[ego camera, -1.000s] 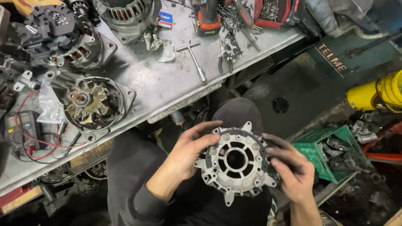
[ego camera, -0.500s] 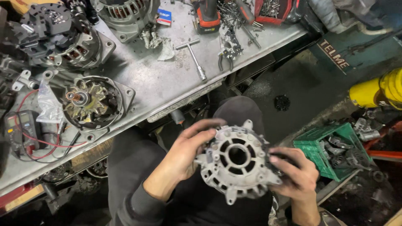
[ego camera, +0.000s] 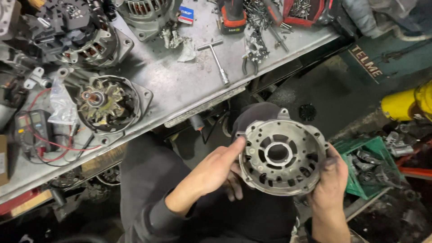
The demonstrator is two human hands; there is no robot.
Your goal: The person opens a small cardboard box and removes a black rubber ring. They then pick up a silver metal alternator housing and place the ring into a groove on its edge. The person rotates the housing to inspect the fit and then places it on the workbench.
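A round grey cast-metal alternator end housing (ego camera: 281, 155) with a central bearing hole and vent slots sits over my lap, its hollow inner face up. My left hand (ego camera: 216, 173) grips its left rim, index finger stretched onto the edge. My right hand (ego camera: 330, 180), grimy, holds the right rim from beneath and behind. An alternator half with an exposed rotor (ego camera: 105, 103) lies on the metal workbench (ego camera: 180, 85) to the upper left, apart from both hands.
On the bench: a T-handle wrench (ego camera: 218, 60), pliers (ego camera: 252, 54), a multimeter with red leads (ego camera: 31, 130), more alternator parts (ego camera: 76, 31), a cordless tool (ego camera: 231, 15). A green crate of parts (ego camera: 371, 166) and a yellow object (ego camera: 409, 103) stand on the floor at right.
The housing has been turned over and tilted, so its hollow inner face shows now. My left hand slid from the top to the left rim; my right shifted lower on the right edge.
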